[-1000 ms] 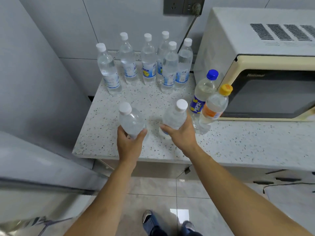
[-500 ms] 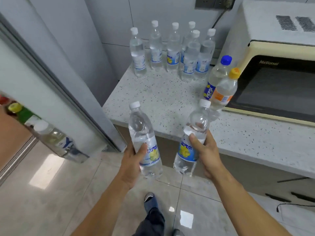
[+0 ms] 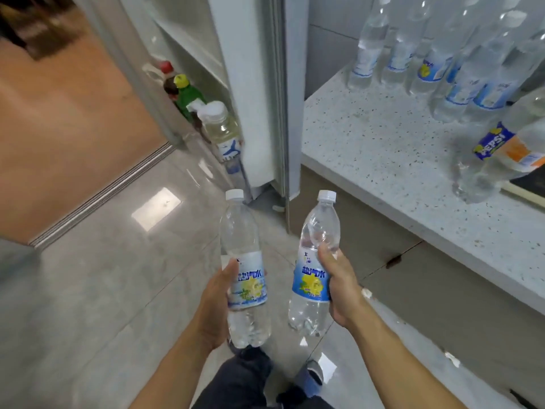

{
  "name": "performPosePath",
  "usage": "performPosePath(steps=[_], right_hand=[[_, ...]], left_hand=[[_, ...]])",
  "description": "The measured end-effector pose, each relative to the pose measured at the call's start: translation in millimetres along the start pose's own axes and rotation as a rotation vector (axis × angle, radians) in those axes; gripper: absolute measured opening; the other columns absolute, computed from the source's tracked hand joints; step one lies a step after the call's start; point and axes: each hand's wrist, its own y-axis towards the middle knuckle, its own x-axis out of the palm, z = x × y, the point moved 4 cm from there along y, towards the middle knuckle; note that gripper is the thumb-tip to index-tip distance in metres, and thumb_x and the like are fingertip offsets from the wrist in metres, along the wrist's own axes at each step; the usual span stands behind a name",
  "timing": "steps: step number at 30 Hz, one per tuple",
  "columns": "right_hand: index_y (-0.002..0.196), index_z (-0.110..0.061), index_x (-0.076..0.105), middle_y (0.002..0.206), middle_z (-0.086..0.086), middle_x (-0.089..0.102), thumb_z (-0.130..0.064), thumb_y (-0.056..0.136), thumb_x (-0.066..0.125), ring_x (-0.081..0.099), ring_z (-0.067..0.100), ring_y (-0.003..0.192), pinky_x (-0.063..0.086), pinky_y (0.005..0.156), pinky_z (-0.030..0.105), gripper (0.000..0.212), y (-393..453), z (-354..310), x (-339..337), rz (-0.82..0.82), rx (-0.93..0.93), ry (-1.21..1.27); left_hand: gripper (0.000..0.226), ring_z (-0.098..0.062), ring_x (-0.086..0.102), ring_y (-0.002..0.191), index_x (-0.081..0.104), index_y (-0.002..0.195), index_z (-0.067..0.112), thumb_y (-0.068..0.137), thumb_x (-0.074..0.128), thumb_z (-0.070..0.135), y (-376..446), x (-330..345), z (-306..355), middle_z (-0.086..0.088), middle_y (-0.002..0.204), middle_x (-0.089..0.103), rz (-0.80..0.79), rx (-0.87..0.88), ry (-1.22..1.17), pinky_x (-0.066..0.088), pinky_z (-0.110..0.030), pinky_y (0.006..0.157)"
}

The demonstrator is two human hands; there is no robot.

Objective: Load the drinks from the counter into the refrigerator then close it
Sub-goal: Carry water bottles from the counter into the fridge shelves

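My left hand (image 3: 214,302) grips a clear water bottle (image 3: 241,231) with a white cap and a blue-and-yellow label, held upright over the floor. My right hand (image 3: 342,287) grips a second bottle of the same kind (image 3: 320,228), tilted slightly right. Both are in front of the open refrigerator door (image 3: 259,93), whose lower shelf holds a green bottle (image 3: 188,97), a red-capped bottle (image 3: 166,69) and a pale drink with a white cap (image 3: 219,128). Several more water bottles (image 3: 398,51) stand at the back of the speckled counter (image 3: 392,149), beside a Pepsi bottle (image 3: 489,146) and an orange-labelled bottle (image 3: 522,152).
The counter's front edge and the grey cabinet (image 3: 436,287) below it run along my right. Glossy floor tiles (image 3: 112,276) lie ahead and to the left. An orange wall or door panel (image 3: 67,119) fills the upper left. My shoes (image 3: 309,376) show at the bottom.
Both bottles have come off the counter and down in front of me. My view has swung left, so the open refrigerator door and its shelf now fill the middle.
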Motion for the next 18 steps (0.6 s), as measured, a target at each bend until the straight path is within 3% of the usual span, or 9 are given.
performPosePath(steps=[7,9,13,18], right_hand=[[0.133,-0.024,0.056,0.114,0.010,0.073,-0.055,0.077,0.070,0.072,0.031,0.100,0.060,0.077,0.041,0.065,15,39,103,-0.152,0.064,-0.163],[0.131,-0.027,0.058,0.115,0.007,0.073,-0.059,0.073,0.072,0.072,0.030,0.102,0.059,0.080,0.043,0.067,20,49,137,-0.199,0.070,-0.201],[0.125,-0.027,0.061,0.111,0.007,0.074,-0.049,0.081,0.067,0.073,0.030,0.100,0.060,0.078,0.041,0.049,32,66,212,-0.267,0.071,-0.248],[0.128,-0.021,0.059,0.111,0.009,0.073,-0.050,0.080,0.070,0.072,0.032,0.098,0.059,0.079,0.043,0.057,47,86,309,-0.317,0.028,-0.324]], left_hand=[[0.057,-0.031,0.075,0.086,0.069,0.112,0.006,0.079,0.062,0.053,-24,-95,17,-0.016,0.102,0.075,0.202,0.041,-0.174,0.060,-0.035,0.063],[0.059,-0.030,0.075,0.086,0.069,0.112,0.006,0.079,0.064,0.054,-28,-126,25,-0.016,0.101,0.075,0.236,0.069,-0.187,0.059,-0.031,0.061],[0.057,-0.032,0.074,0.086,0.071,0.109,0.005,0.077,0.065,0.052,-30,-192,46,-0.020,0.102,0.074,0.271,0.104,-0.254,0.059,-0.032,0.062],[0.051,-0.030,0.075,0.081,0.071,0.105,0.004,0.076,0.068,0.046,-27,-272,84,-0.019,0.095,0.075,0.320,0.171,-0.276,0.059,-0.032,0.061]])
